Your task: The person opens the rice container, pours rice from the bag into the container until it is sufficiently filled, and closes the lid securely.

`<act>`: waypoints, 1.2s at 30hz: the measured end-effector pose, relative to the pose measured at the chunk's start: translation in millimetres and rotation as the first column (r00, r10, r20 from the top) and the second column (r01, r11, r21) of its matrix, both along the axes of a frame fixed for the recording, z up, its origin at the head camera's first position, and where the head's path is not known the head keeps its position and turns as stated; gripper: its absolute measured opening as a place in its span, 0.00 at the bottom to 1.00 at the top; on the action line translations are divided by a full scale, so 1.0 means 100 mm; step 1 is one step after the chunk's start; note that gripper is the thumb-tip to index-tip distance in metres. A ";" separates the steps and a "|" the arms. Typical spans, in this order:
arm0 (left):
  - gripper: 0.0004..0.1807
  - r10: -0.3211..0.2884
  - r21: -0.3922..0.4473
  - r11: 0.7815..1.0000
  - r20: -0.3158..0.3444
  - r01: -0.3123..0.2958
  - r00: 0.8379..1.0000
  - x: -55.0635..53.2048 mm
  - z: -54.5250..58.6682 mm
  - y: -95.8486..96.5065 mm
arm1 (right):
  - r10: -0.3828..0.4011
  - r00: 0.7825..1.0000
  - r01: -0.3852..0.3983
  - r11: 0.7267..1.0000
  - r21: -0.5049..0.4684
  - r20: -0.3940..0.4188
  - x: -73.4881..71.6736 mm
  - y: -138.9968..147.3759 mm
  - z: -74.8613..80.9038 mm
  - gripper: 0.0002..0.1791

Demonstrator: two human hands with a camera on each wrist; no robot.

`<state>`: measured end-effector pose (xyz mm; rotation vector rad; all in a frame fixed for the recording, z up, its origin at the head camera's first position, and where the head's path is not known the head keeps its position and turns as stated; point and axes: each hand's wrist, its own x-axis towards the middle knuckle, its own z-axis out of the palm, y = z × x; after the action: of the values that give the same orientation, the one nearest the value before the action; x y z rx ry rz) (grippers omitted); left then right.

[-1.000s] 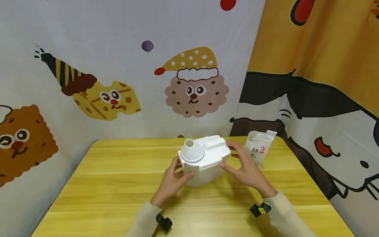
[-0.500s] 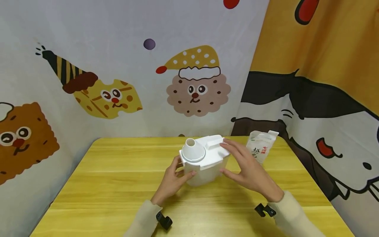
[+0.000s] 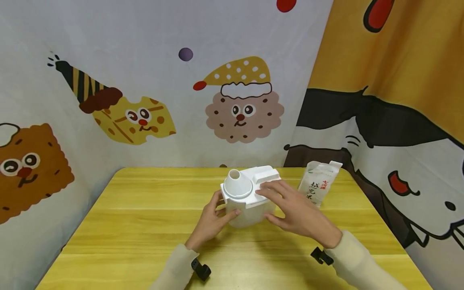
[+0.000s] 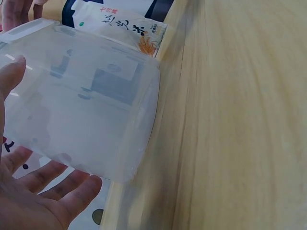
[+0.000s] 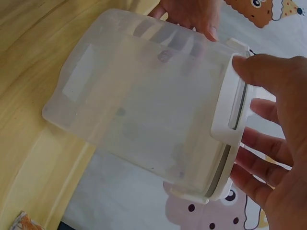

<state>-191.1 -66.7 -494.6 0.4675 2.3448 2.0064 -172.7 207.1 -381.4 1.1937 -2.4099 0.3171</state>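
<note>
A translucent storage container [image 3: 250, 215] stands on the table, with a white lid [image 3: 250, 199] bearing a cone-shaped spout [image 3: 237, 186]. My left hand [image 3: 211, 219] holds the container's left end, thumb on the near wall and fingers behind; the left wrist view shows them around the clear body [image 4: 110, 115]. My right hand [image 3: 302, 213] has its fingertips over the lid, its thumb lower, by the near wall. In the right wrist view that hand [image 5: 288, 143] has its fingers by the lid's top and its thumb at the white latch [image 5: 223, 105]. Nothing shows inside the container.
A white rice bag [image 3: 317, 183] with black and red lettering stands on the table [image 3: 152, 225], behind and right of the container. A curtain [image 3: 152, 40] printed with cartoon figures hangs beyond the table's far edge.
My right hand has moved from gripping the container's right end to the left, its fingertips now over the lid. The left hand keeps its hold.
</note>
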 end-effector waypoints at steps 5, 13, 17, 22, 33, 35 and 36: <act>0.39 0.006 0.002 1.000 -0.005 -0.006 1.000 0.00 0.01 0.00 | 0.005 0.996 -0.002 0.999 0.041 -0.090 -0.04 -0.07 0.02 0.31; 0.39 0.013 -0.003 1.000 0.014 -0.013 1.000 0.03 -0.01 0.00 | -0.025 0.985 0.045 0.993 0.112 -0.173 -0.06 -0.14 0.02 0.29; 0.38 0.021 0.003 1.000 0.018 -0.021 1.000 0.03 -0.02 0.00 | -0.031 0.979 0.059 0.989 0.134 -0.203 -0.09 -0.16 -0.01 0.31; 0.38 0.017 0.013 1.000 0.016 -0.017 1.000 0.02 -0.04 0.02 | -0.035 0.964 0.075 0.987 0.142 -0.264 -0.12 -0.17 -0.04 0.29; 0.38 0.011 0.015 1.000 0.006 -0.011 1.000 0.03 -0.02 0.03 | 0.034 0.944 0.016 0.989 0.148 -0.329 -0.13 -0.21 0.06 0.20; 0.38 0.006 0.011 1.000 0.005 -0.006 1.000 0.03 -0.01 0.03 | 0.041 0.938 0.020 0.984 0.175 -0.343 -0.12 -0.23 0.09 0.18; 0.38 0.004 0.008 1.000 0.005 -0.004 1.000 0.03 0.00 0.02 | 0.047 0.935 0.022 0.982 0.188 -0.352 -0.12 -0.24 0.10 0.18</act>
<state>-187.9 -64.2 -495.0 0.4577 2.3374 2.0170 -184.7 183.2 -371.4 1.2264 -2.1494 -0.1234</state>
